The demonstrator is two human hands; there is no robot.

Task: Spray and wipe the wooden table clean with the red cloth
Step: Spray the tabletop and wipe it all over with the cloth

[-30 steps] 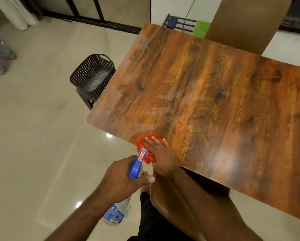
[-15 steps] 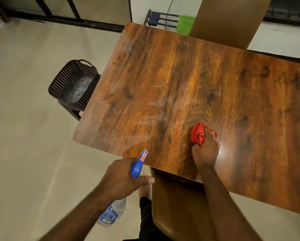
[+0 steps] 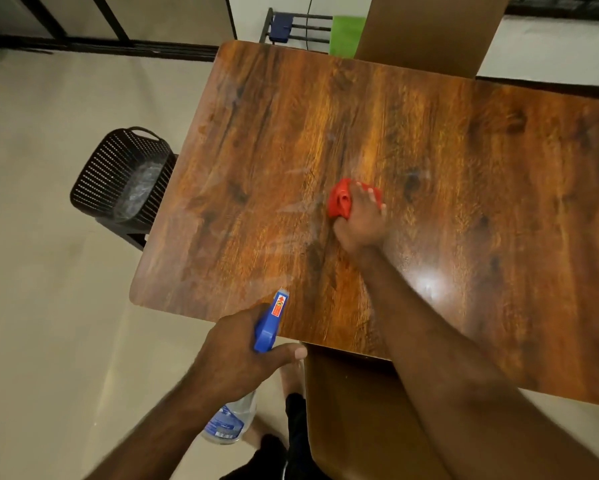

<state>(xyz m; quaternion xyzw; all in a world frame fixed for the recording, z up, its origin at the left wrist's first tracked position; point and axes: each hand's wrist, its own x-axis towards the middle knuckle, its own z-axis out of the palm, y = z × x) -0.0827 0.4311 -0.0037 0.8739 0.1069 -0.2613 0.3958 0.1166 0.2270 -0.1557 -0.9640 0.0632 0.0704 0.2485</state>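
Two hands busy: right hand [image 3: 360, 225] grips bunched cloth [image 3: 339, 199] pressed on counter [image 3: 464, 161]; left hand [image 3: 234, 356] grips bottle [image 3: 267, 325] at near edge.

The only camera rides on the person's head by the near edge of the table [image 3: 464, 161], looking forward and steeply down through a wide lens, close enough to take in the left hand [image 3: 235, 351], the right hand [image 3: 360, 225] and the floor [image 3: 48, 271] alongside.

red cloth [image 3: 339, 199]: half under right hand [image 3: 360, 225] | wooden table [image 3: 481, 161]: cut off right
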